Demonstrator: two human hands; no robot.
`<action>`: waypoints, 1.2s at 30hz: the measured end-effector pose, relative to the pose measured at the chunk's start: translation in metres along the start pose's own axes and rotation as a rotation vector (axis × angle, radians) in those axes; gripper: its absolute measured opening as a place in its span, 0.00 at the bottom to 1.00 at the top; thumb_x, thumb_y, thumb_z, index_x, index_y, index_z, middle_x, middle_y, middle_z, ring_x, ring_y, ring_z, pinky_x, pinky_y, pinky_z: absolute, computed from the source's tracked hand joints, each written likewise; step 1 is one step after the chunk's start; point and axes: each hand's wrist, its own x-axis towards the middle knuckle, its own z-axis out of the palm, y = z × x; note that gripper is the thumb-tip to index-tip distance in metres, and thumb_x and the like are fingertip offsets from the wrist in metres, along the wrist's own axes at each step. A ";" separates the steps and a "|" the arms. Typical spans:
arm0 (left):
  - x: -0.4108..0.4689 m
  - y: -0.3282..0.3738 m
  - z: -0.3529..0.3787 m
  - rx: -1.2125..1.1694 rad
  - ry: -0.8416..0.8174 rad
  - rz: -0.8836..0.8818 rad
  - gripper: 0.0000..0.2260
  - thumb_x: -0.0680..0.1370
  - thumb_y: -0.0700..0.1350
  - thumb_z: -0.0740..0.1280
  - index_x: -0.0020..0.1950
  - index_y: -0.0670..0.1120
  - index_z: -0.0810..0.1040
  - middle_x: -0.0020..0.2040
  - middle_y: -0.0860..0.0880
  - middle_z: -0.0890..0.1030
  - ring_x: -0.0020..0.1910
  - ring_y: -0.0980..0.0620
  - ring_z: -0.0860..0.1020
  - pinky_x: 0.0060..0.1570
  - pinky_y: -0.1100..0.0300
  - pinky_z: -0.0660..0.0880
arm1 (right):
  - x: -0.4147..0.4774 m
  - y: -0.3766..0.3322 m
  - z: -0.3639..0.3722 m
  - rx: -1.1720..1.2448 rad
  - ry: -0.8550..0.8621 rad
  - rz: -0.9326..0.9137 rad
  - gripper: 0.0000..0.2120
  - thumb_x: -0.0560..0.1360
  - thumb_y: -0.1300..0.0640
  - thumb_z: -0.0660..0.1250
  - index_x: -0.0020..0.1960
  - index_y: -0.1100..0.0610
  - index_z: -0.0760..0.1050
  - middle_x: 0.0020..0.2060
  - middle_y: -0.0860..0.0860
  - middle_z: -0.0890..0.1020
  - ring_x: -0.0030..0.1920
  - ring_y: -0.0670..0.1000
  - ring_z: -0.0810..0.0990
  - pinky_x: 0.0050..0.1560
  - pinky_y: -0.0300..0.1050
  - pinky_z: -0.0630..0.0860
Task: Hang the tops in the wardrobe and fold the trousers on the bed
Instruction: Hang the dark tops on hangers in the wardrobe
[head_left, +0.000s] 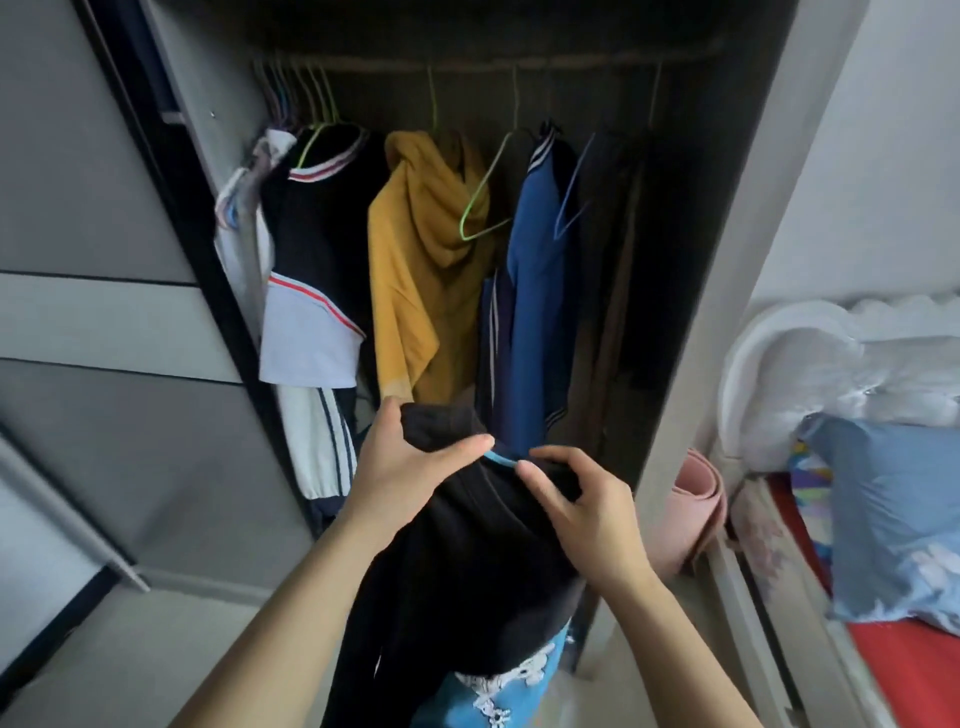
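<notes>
Step in hand: getting the black top (467, 545) onto the blue hanger (500, 459), just in front of the open wardrobe (691, 260). The left grip (410, 467) is curled round one shoulder of the top, and the right grip (582, 509) pinches fabric beside the bare bit of hanger. Next, I reckon: seat the collar, then lift the hook to the rail (467, 65), probably near the empty green hanger (483, 208). Wardrobe holds a black-and-white top (317, 249) at the left end, a yellow top (415, 270) in the middle and a blue jacket (535, 291) right of it; the bed (909, 665) carries a pillow (893, 519), no trousers in view.
</notes>
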 end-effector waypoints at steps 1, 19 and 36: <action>0.011 -0.004 -0.006 0.110 0.056 0.034 0.27 0.62 0.57 0.80 0.55 0.52 0.72 0.50 0.54 0.81 0.51 0.56 0.80 0.49 0.60 0.78 | 0.013 0.001 0.012 -0.001 -0.021 -0.024 0.14 0.70 0.39 0.71 0.49 0.48 0.81 0.41 0.40 0.84 0.44 0.38 0.81 0.45 0.28 0.73; 0.246 -0.011 -0.072 0.786 0.581 0.671 0.07 0.76 0.46 0.68 0.50 0.44 0.81 0.45 0.46 0.76 0.42 0.46 0.76 0.35 0.53 0.74 | 0.258 -0.026 0.134 0.243 0.074 -0.171 0.16 0.73 0.51 0.76 0.38 0.54 0.69 0.31 0.48 0.75 0.32 0.49 0.72 0.33 0.47 0.72; 0.372 -0.018 -0.074 -0.012 -0.178 0.346 0.11 0.78 0.48 0.61 0.54 0.50 0.81 0.48 0.52 0.83 0.51 0.52 0.81 0.54 0.49 0.79 | 0.376 -0.062 0.097 -0.426 0.910 0.118 0.34 0.75 0.46 0.68 0.75 0.57 0.61 0.75 0.60 0.60 0.75 0.60 0.59 0.73 0.56 0.56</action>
